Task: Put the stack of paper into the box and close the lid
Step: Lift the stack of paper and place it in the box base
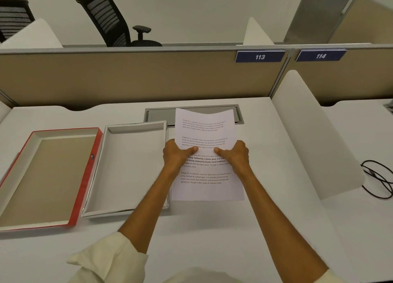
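Head view: I have my left hand (177,155) and right hand (235,155) clamped on the side edges of the stack of paper (207,176), thumbs pressed on top at mid-length. Both ends hang free of that grip; I judge the far end, already sagging, could fan or catch a wall going in. The open box (127,213) lies just left of my left hand, its red lid (87,176) further left.

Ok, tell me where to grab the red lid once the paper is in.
Grip the red lid by its two long side walls, coming from above. It lies open side up, left of the white box, so those raised walls are clear for the thumbs and fingers.
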Tool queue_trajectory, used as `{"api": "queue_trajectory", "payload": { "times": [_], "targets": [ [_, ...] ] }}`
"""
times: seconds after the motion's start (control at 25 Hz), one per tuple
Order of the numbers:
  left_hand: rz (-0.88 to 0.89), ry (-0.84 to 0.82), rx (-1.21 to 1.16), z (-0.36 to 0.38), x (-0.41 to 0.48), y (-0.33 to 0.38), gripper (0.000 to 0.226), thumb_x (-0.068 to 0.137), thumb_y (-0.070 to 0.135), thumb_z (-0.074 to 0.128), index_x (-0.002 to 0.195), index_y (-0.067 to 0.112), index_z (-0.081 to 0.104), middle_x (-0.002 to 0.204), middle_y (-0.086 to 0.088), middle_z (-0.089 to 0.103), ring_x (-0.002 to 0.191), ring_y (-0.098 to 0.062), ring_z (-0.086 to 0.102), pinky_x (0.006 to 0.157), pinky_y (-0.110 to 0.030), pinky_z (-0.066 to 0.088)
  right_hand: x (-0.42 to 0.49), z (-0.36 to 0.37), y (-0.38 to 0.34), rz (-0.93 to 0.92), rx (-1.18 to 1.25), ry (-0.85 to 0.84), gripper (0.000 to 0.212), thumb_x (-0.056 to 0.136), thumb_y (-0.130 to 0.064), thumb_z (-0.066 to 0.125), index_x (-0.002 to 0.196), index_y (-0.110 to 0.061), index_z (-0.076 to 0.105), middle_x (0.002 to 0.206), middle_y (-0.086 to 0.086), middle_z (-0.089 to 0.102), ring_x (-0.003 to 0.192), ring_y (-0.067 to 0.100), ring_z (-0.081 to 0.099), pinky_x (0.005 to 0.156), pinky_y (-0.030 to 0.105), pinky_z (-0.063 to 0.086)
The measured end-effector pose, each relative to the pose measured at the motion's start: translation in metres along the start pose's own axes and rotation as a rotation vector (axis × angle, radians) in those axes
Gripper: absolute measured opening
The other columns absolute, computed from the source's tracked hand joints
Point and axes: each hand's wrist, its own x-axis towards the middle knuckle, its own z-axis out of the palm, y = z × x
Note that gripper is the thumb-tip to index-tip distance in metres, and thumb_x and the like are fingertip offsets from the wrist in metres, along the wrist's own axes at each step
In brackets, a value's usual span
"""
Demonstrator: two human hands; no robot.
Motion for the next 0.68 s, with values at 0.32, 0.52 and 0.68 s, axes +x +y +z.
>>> {"api": "queue_trajectory", "payload": {
  "times": [0.32, 0.52, 0.68],
  "targets": [
    [-0.029, 0.024, 0.002, -0.069, 0.013, -0.019, 0.052, 0.072, 0.026, 0.085, 0.115, 0.007, 0.066, 0.118, -0.014, 0.071, 0.099, -0.032, 0.07, 0.086, -0.049, 0.059, -0.023, 0.062, -0.03, -0.023, -0.022, -0.042, 0.055, 0.074, -0.031, 0.082, 0.114, -0.004, 0.056, 0.118, 0.013, 0.068, 0.1, 0.031, 0.069, 0.082, 0.041, 0.06],
    [-0.04, 0.04, -0.023, -0.11, 0.025, -0.032, 0.05, 0.071, 0.026, 0.086, 0.114, 0.007, 0.067, 0.117, -0.013, 0.072, 0.098, -0.031, 0.071, 0.085, -0.048, 0.059, -0.032, 0.102, -0.05, -0.019, -0.026, -0.05, 0.059, 0.072, -0.032, 0.084, 0.113, -0.002, 0.055, 0.117, 0.014, 0.068, 0.101, 0.032, 0.068, 0.086, 0.046, 0.059],
    [-0.046, 0.058, -0.027, -0.141, 0.038, -0.046, 0.049, 0.071, 0.025, 0.086, 0.112, 0.007, 0.068, 0.115, -0.013, 0.072, 0.096, -0.03, 0.071, 0.083, -0.044, 0.06, -0.039, 0.134, -0.063, -0.019, -0.02, -0.073, 0.059, 0.072, -0.03, 0.084, 0.114, -0.001, 0.055, 0.119, 0.015, 0.067, 0.103, 0.032, 0.067, 0.087, 0.046, 0.058]
  ]
}}
